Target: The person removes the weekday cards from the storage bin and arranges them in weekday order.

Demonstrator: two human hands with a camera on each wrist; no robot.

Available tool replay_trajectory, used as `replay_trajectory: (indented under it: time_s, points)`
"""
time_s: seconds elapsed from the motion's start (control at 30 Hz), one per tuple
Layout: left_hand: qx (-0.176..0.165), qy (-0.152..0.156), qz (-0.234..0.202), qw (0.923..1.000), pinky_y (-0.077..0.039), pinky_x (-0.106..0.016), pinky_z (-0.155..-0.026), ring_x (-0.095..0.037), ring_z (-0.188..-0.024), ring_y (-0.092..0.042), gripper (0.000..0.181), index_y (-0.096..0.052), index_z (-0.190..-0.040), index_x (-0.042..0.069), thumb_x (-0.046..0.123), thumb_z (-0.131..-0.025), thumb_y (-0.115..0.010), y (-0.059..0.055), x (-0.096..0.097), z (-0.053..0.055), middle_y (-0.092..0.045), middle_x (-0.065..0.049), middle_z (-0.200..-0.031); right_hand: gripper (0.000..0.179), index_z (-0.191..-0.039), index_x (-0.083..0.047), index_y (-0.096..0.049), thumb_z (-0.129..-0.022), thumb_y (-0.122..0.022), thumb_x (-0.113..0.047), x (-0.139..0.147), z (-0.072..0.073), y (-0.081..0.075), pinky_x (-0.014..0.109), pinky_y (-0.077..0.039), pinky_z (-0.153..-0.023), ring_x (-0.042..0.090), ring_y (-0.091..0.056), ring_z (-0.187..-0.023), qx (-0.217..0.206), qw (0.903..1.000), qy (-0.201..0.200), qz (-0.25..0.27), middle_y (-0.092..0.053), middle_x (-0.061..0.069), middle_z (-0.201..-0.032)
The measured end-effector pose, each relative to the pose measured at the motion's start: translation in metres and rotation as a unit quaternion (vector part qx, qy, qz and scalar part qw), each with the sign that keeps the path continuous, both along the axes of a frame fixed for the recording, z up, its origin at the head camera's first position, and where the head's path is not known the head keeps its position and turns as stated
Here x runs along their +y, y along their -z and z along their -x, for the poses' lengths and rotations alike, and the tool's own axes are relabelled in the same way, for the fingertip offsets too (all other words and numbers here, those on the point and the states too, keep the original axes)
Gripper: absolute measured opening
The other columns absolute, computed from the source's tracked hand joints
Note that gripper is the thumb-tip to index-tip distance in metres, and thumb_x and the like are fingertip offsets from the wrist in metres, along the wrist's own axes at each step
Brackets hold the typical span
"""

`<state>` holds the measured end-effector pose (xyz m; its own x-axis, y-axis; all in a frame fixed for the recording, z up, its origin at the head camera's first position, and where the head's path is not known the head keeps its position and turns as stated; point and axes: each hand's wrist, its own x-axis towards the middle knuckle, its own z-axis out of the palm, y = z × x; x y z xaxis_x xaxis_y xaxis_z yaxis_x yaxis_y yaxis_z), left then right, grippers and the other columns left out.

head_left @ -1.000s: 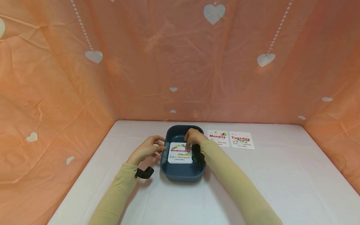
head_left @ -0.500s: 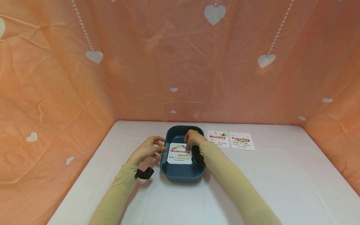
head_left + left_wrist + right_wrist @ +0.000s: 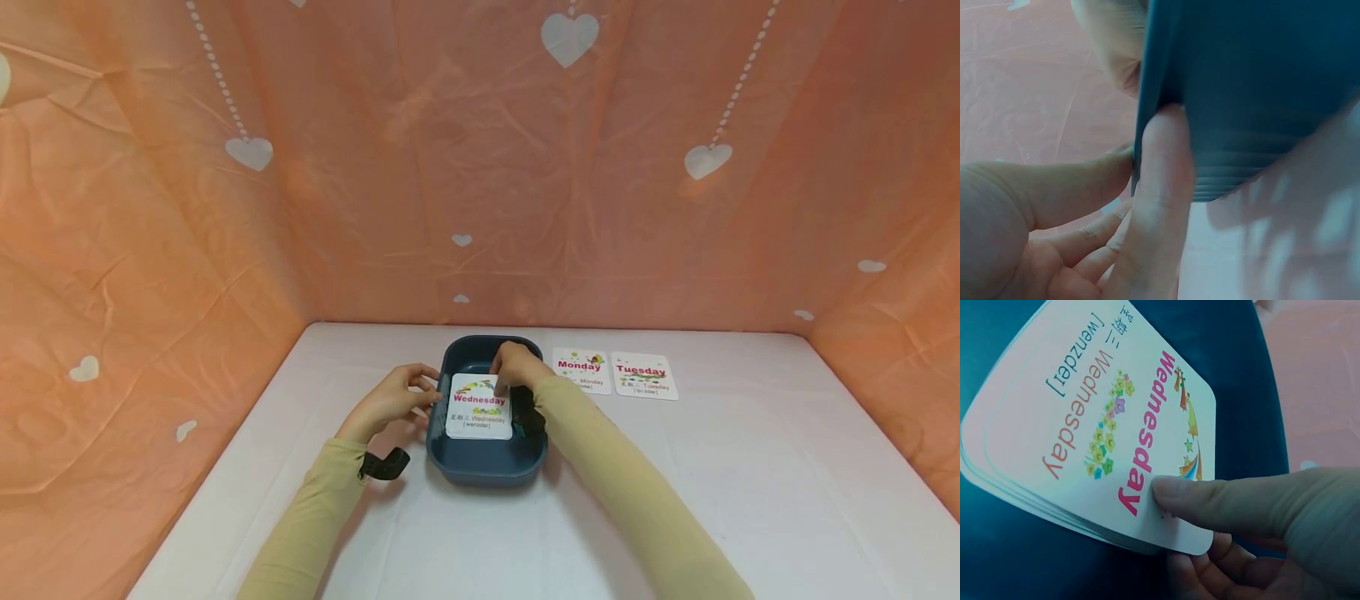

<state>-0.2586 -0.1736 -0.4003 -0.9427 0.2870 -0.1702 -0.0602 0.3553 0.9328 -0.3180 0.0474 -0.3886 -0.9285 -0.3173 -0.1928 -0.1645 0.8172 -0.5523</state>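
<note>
Head view: a dark blue container (image 3: 486, 467) with rounded corners is set on the white tabletop (image 3: 750, 483), and the Wednesday card (image 3: 477, 410) is held face up within its walls. One long side of the container is gripped by the left hand (image 3: 386, 404); in the left wrist view, the wall is seen pinched near the rim between thumb and index finger, with the other fingers bent behind. The right hand (image 3: 519, 367) is placed inside, near the opposite side. In the right wrist view, its thumb is pressed on the card beside the printed word, and its other fingers are curled beneath the edge. Further cards (image 3: 1085, 526) are stacked directly under it; their number cannot be told, nor how many are gripped along with the top one. The face is printed with flowers, stars, pink lettering and Chinese characters.

To the right of the container, the Monday card (image 3: 581, 365) and the Tuesday card (image 3: 643, 375) are laid flat, side by side, the Monday card being partly covered by the right sleeve (image 3: 630, 475). The table is backed by an orange cloth (image 3: 420, 167) patterned with pale hearts (image 3: 570, 38).
</note>
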Motion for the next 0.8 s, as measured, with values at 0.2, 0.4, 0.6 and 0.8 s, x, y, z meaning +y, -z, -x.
replay_trajectory:
  time_s: [0.2, 0.4, 0.6, 0.8]
  points:
    - [0.002, 0.000, 0.004, 1.0000, -0.057, -0.044, -0.062, -0.021, -0.068, -0.060, 0.036, -0.049, -0.126, -0.006, 0.003, -0.093, -0.060, -0.002, 0.001, -0.001, -0.057, -0.017, -0.093, 0.024, -0.091, -0.005, -0.068, -0.071, -0.082, -0.001, 0.005, 0.000, -0.003, 0.031, -0.050, -0.070, 0.020, -0.053, -0.079, 0.007, 0.9997, -0.019, 0.014, -0.060, 0.005, -0.088]
    - [0.002, -0.003, 0.011, 0.9999, -0.057, -0.044, -0.063, -0.022, -0.068, -0.060, 0.036, -0.049, -0.126, -0.006, 0.003, -0.093, -0.060, -0.002, 0.002, -0.001, -0.057, -0.017, -0.093, 0.023, -0.094, -0.004, -0.066, -0.075, -0.077, 0.003, 0.007, 0.000, -0.004, 0.029, -0.052, -0.066, 0.019, -0.055, -0.078, 0.001, 0.9979, -0.042, 0.049, -0.058, 0.007, -0.088]
    - [0.000, -0.002, 0.009, 1.0000, -0.057, -0.044, -0.063, -0.021, -0.068, -0.060, 0.035, -0.049, -0.125, -0.006, 0.002, -0.093, -0.059, -0.002, 0.002, -0.001, -0.057, -0.018, -0.094, 0.026, -0.099, -0.001, -0.066, -0.079, -0.064, 0.017, 0.009, -0.002, -0.007, 0.034, -0.056, -0.064, 0.021, -0.060, -0.074, -0.032, 0.9931, -0.061, 0.094, -0.058, 0.011, -0.085]
    - [-0.004, -0.007, 0.010, 0.9999, -0.057, -0.043, -0.061, -0.021, -0.068, -0.060, 0.034, -0.049, -0.125, -0.006, 0.001, -0.093, -0.059, -0.001, 0.001, -0.001, -0.056, -0.019, -0.095, 0.030, -0.104, 0.002, -0.064, -0.078, -0.061, 0.019, 0.012, -0.003, -0.010, 0.035, -0.056, -0.067, 0.022, -0.061, -0.078, -0.046, 0.9893, -0.064, 0.122, -0.059, 0.011, -0.086]
